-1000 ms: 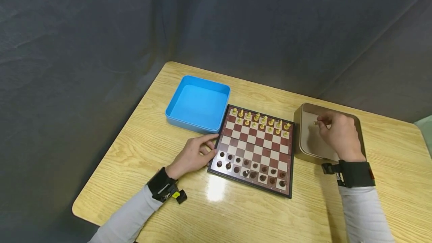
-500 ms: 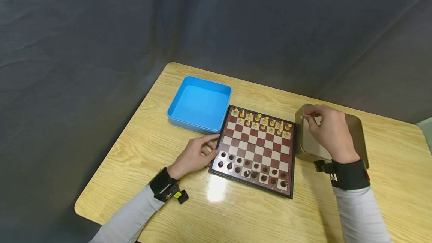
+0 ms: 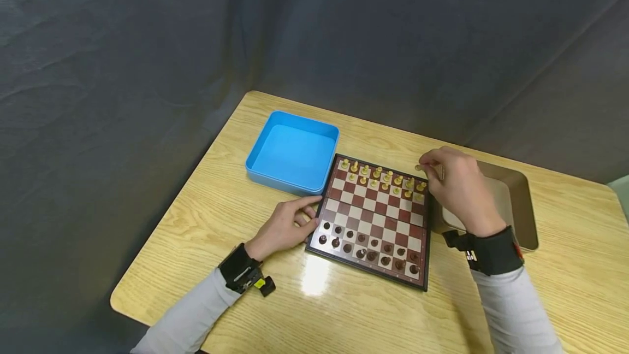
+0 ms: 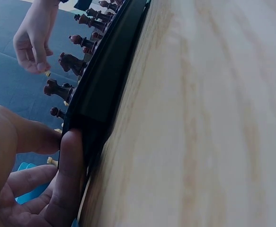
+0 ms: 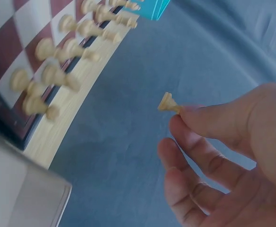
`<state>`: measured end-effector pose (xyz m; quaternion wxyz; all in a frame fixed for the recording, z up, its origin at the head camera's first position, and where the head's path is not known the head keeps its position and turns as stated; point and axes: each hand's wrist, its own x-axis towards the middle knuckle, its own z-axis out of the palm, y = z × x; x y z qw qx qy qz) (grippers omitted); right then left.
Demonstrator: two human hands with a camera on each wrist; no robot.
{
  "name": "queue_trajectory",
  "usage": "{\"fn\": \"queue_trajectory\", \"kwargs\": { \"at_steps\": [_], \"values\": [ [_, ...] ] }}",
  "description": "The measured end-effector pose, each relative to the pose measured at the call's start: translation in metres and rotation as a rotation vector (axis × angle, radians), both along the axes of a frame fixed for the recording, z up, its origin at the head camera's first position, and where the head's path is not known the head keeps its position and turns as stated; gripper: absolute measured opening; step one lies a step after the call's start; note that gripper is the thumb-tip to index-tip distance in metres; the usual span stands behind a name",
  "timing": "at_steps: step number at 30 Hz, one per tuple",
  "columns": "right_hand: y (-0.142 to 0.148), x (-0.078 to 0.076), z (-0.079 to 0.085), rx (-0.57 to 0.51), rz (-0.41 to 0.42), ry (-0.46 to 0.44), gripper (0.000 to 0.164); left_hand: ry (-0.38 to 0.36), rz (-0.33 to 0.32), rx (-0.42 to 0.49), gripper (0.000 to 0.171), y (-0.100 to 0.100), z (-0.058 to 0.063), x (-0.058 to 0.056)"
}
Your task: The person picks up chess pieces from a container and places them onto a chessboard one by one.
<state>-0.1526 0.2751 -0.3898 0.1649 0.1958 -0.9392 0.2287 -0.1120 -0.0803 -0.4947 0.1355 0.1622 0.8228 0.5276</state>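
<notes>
My right hand (image 3: 457,187) pinches a pale yellow chess piece (image 5: 167,102) between thumb and forefinger. Its base shows in the right wrist view, while its top is hidden by the fingertips. In the head view this hand hovers by the far right corner of the chessboard (image 3: 373,217), partly over a gold-coloured tin (image 3: 522,206). My left hand (image 3: 282,225) holds the board's left edge, thumb and forefinger on it and other fingers curled below. Pale pieces (image 3: 388,177) stand in two rows on the far side. Dark pieces (image 3: 372,255) fill two rows on the near side.
A blue open box (image 3: 295,149) stands beyond the board's left corner, against or very near it. The tin adjoins the board's right edge. Everything rests on a wooden table (image 3: 206,223), with a dark curtain (image 3: 344,42) behind its far edge.
My right hand has moved left, from inside the tin toward the board's far right corner, with the chess piece between its fingers. The left hand keeps its place on the board's edge.
</notes>
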Motion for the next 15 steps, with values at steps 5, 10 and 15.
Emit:
{"fn": "queue_trajectory", "kwargs": {
  "at_steps": [5,10,15],
  "values": [
    [-0.012,-0.002,0.003,0.026,0.011,-0.01,0.014,0.012,-0.001,-0.001,0.057,0.001,0.0,-0.001],
    [-0.023,-0.005,0.004,0.041,0.024,-0.02,0.013,0.008,0.001,0.0,0.057,0.001,0.0,-0.001],
    [-0.035,-0.007,0.003,0.042,0.048,-0.049,0.013,-0.006,0.003,-0.009,0.058,0.0,-0.001,-0.001]
  ]
}}
